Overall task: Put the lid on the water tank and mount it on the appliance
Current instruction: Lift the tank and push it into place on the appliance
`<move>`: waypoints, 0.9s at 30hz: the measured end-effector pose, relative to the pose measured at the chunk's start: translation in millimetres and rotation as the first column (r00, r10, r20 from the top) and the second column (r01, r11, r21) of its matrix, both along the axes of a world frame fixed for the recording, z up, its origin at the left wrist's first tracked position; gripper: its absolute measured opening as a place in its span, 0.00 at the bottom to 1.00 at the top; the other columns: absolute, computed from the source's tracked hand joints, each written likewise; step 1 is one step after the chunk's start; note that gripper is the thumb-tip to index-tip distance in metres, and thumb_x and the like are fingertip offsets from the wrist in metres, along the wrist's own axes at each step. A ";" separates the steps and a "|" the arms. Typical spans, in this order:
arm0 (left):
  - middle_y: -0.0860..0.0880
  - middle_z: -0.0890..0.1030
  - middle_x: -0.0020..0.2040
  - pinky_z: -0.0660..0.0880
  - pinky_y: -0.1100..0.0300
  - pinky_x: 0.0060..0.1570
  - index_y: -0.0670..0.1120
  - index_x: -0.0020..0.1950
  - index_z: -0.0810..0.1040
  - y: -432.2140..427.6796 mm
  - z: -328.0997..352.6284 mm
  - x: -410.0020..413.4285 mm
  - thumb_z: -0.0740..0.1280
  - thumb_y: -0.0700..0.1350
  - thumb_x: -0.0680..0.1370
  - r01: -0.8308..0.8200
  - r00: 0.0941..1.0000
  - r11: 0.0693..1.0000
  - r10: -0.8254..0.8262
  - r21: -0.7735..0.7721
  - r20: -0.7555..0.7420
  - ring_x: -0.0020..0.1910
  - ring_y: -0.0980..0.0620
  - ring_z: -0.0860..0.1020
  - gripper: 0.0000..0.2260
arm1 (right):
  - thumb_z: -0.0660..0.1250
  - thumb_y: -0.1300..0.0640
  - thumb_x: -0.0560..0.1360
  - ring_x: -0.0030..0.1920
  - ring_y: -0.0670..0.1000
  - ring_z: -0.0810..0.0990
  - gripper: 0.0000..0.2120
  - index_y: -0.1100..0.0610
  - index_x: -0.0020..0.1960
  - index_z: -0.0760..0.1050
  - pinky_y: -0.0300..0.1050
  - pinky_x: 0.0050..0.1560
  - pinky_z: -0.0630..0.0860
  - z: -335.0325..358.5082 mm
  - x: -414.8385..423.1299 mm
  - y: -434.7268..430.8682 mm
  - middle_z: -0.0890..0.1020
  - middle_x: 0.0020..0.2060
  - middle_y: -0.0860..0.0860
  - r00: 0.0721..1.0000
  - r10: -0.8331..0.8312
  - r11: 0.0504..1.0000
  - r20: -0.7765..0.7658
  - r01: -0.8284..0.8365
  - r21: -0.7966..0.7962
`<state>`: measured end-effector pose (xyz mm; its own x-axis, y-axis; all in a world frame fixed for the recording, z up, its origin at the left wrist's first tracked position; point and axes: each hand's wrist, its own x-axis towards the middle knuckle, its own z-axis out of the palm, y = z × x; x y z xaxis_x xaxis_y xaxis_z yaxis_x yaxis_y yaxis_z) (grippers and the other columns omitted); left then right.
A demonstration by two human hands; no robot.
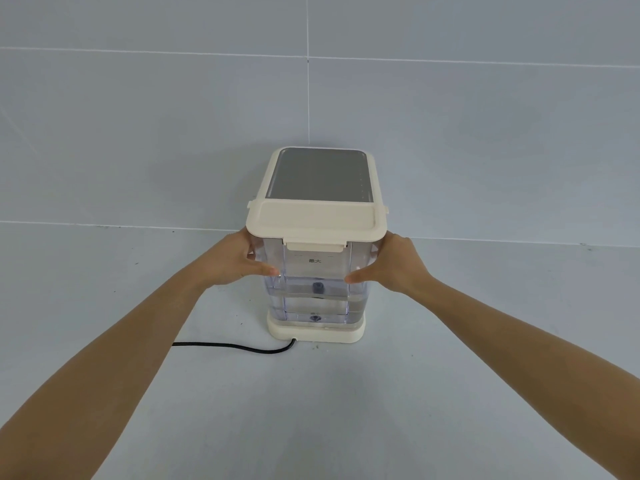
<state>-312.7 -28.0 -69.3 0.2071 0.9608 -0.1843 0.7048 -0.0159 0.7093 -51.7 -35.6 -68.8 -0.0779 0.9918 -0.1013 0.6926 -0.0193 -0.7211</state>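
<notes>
**Supervisor:** Report status, largest item first.

**Operator:** I see the cream appliance (320, 178) standing on the grey tiled floor (346, 410), its black power cord (239, 348) trailing to the left. The clear water tank (315, 285) stands on the appliance base (317, 332), against the body. The cream lid (313, 220) sits on the tank. My left hand (232, 261) and right hand (391, 266) grasp the tank by its two sides, thumbs on the front wall.

**Supervisor:** Hazards?

**Operator:** In order of size. First: I judge the tank may be unseated; I cannot tell whether its bottom valve (314, 318) has engaged the base. Letting go early could leave it tilted or leaking. Second: the tank holds water, so a jolt may slosh it. Third: the lid's front latch (315, 245) may not be snapped shut; I cannot confirm this.
</notes>
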 end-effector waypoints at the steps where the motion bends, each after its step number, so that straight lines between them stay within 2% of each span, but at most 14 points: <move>1: 0.45 0.74 0.63 0.70 0.47 0.63 0.47 0.67 0.64 -0.5 -0.4 0.5 0.74 0.47 0.66 0.004 1.000 1.000 -0.004 -0.005 0.005 0.61 0.46 0.73 0.33 | 0.80 0.50 0.52 0.42 0.50 0.74 0.35 0.58 0.55 0.72 0.31 0.29 0.66 -1.0 0.3 -0.2 0.75 0.42 0.49 1.000 0.000 1.000 0.003 0.000 0.001; 4: 0.46 0.73 0.65 0.69 0.46 0.64 0.47 0.68 0.63 -2.3 -2.5 1.3 0.73 0.46 0.67 0.007 1.000 1.000 -0.007 -0.016 0.022 0.62 0.46 0.72 0.33 | 0.80 0.51 0.53 0.42 0.49 0.74 0.34 0.58 0.55 0.72 0.31 0.29 0.67 -3.4 1.0 -1.1 0.76 0.42 0.49 1.000 0.005 1.000 0.004 -0.005 0.002; 7: 0.44 0.76 0.59 0.71 0.45 0.61 0.45 0.66 0.65 -3.2 -4.1 2.2 0.73 0.47 0.67 0.000 1.000 1.000 0.000 -0.007 -0.013 0.55 0.45 0.75 0.31 | 0.80 0.51 0.53 0.40 0.48 0.74 0.30 0.56 0.50 0.71 0.31 0.28 0.67 -3.8 1.2 -2.2 0.75 0.40 0.48 1.000 -0.004 1.000 0.003 0.004 -0.008; 10: 0.41 0.76 0.53 0.72 0.47 0.56 0.44 0.65 0.66 -4.5 -5.1 3.3 0.73 0.47 0.67 -0.003 1.000 1.000 0.002 -0.005 -0.016 0.48 0.41 0.73 0.29 | 0.79 0.51 0.53 0.39 0.48 0.73 0.30 0.57 0.50 0.70 0.32 0.28 0.66 -4.7 1.0 -3.3 0.75 0.41 0.49 1.000 -0.008 1.000 0.012 0.008 -0.011; 13: 0.41 0.76 0.59 0.71 0.45 0.60 0.46 0.66 0.65 -5.3 -4.5 4.2 0.72 0.46 0.68 0.020 1.000 1.000 -0.020 0.003 -0.006 0.54 0.38 0.74 0.30 | 0.79 0.51 0.54 0.39 0.48 0.73 0.29 0.56 0.48 0.69 0.34 0.27 0.67 -5.7 0.8 -3.6 0.76 0.41 0.50 1.000 -0.015 1.000 0.015 0.015 -0.010; 16: 0.44 0.75 0.61 0.72 0.51 0.56 0.47 0.68 0.63 -6.0 -4.2 4.7 0.72 0.46 0.68 0.032 0.999 0.999 -0.032 0.015 0.004 0.46 0.46 0.74 0.31 | 0.79 0.51 0.53 0.38 0.47 0.72 0.28 0.55 0.46 0.68 0.34 0.27 0.67 -6.1 0.5 -3.8 0.75 0.40 0.49 1.000 -0.014 1.000 0.004 0.014 -0.006; 17: 0.44 0.75 0.62 0.71 0.53 0.56 0.48 0.69 0.62 -7.3 -3.1 5.3 0.72 0.45 0.68 0.033 0.999 0.999 -0.033 0.011 0.008 0.45 0.49 0.73 0.32 | 0.79 0.51 0.53 0.38 0.47 0.73 0.28 0.55 0.46 0.68 0.35 0.27 0.67 -6.0 0.2 -3.9 0.75 0.40 0.49 1.000 -0.016 1.000 -0.002 0.016 -0.009; 19: 0.46 0.71 0.67 0.67 0.52 0.65 0.48 0.70 0.58 -9.0 -2.3 5.2 0.71 0.44 0.69 0.045 0.998 0.999 -0.044 -0.018 0.052 0.59 0.49 0.72 0.34 | 0.79 0.51 0.53 0.39 0.48 0.73 0.29 0.55 0.48 0.68 0.35 0.28 0.68 -5.8 0.2 -4.4 0.75 0.40 0.49 1.000 -0.017 1.000 -0.002 0.017 -0.010; 21: 0.48 0.64 0.72 0.60 0.51 0.71 0.48 0.72 0.55 -11.3 -0.5 5.1 0.71 0.44 0.69 0.054 0.996 0.998 -0.052 -0.035 0.068 0.70 0.52 0.64 0.36 | 0.79 0.51 0.54 0.40 0.48 0.73 0.31 0.57 0.51 0.69 0.34 0.28 0.66 -4.8 0.1 -5.0 0.75 0.40 0.48 1.000 -0.012 1.000 0.008 0.012 -0.019; 24: 0.50 0.59 0.74 0.56 0.59 0.68 0.50 0.73 0.49 -13.3 -0.5 5.8 0.70 0.48 0.70 0.042 0.999 0.999 -0.042 -0.026 0.005 0.72 0.52 0.58 0.40 | 0.79 0.50 0.55 0.45 0.51 0.74 0.35 0.58 0.57 0.68 0.36 0.32 0.68 -3.0 0.1 -6.3 0.75 0.44 0.49 1.000 0.001 0.999 0.024 0.000 -0.038; 27: 0.48 0.58 0.75 0.58 0.60 0.63 0.51 0.73 0.46 -17.3 -1.9 9.4 0.71 0.49 0.69 -0.031 0.999 0.999 0.031 0.021 -0.010 0.72 0.50 0.57 0.41 | 0.77 0.47 0.57 0.47 0.52 0.74 0.41 0.57 0.63 0.63 0.44 0.43 0.74 0.3 1.2 -9.9 0.75 0.50 0.52 0.998 0.013 0.999 0.068 -0.009 -0.054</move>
<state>-303.3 -45.3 -71.2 0.1751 0.9704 -0.1661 0.7125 -0.0085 0.7016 -50.5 -45.5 -68.6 -0.0801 0.9839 -0.1596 0.7403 -0.0485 -0.6705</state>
